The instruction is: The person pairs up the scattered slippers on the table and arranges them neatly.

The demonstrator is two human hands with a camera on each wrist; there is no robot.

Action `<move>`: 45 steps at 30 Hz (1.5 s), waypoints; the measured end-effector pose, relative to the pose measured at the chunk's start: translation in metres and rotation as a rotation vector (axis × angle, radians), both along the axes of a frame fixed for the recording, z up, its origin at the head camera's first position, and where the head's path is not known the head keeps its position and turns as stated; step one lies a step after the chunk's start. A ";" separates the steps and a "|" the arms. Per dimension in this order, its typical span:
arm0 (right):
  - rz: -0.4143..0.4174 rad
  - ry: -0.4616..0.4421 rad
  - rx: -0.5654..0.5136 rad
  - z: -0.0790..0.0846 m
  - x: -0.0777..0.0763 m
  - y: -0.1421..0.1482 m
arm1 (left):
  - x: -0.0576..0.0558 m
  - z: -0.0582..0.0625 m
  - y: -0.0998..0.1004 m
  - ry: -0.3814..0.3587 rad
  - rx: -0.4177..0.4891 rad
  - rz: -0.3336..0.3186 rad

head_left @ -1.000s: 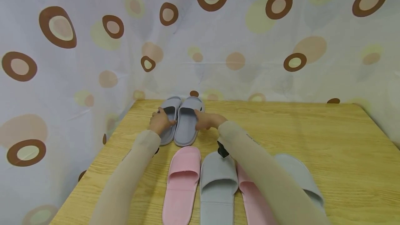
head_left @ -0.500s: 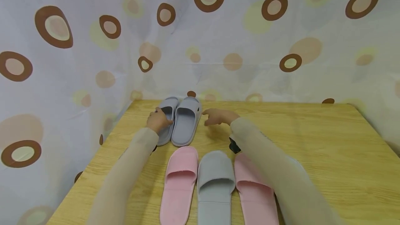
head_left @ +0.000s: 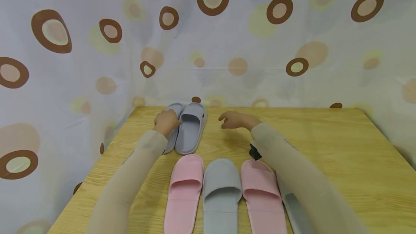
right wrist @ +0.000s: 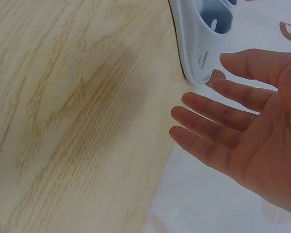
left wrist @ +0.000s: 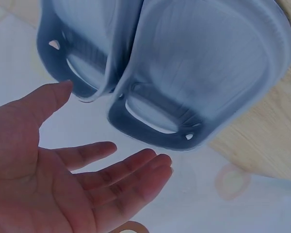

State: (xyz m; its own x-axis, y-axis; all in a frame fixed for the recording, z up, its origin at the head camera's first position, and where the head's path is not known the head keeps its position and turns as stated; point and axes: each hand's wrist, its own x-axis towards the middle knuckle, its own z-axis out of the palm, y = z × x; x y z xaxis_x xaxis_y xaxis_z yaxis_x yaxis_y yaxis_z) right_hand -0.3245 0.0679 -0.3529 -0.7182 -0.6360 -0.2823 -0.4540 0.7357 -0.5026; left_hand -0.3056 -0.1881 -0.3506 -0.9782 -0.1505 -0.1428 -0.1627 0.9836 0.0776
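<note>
Two grey-blue slippers stand side by side at the back left of the wooden table, the right one (head_left: 189, 136) in full view and the left one (left wrist: 223, 53) partly behind my left hand (head_left: 166, 121). That hand hovers over the left slipper with fingers spread and nothing in its grasp; the left wrist view shows its palm and loose fingers apart from the slippers. My right hand (head_left: 234, 120) hangs above the table to the right of the pair, fingers relaxed, holding nothing. In the right wrist view a slipper's toe end (right wrist: 199, 68) lies beyond its fingertips.
In front lies a row of slippers: a pink one (head_left: 183, 198), a grey one (head_left: 221, 194), another pink one (head_left: 264, 198), and a grey one (head_left: 294, 205) partly under my right sleeve. A patterned curtain (head_left: 260, 39) rises behind the wooden table (head_left: 331, 147) and along its left side.
My right hand has let go of the right grey-blue slipper and moved off to the right. My left hand has lifted from the left slipper's side. Both slippers stay in place.
</note>
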 end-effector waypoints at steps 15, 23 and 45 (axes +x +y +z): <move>-0.043 0.072 -0.034 0.009 0.018 0.025 | 0.026 0.004 0.011 0.170 -0.100 -0.185; -0.069 0.127 -0.048 0.013 0.030 0.042 | 0.044 0.005 0.015 0.250 -0.084 -0.250; -0.160 0.339 -0.170 0.034 0.106 0.068 | 0.116 0.010 0.049 0.488 0.040 -0.533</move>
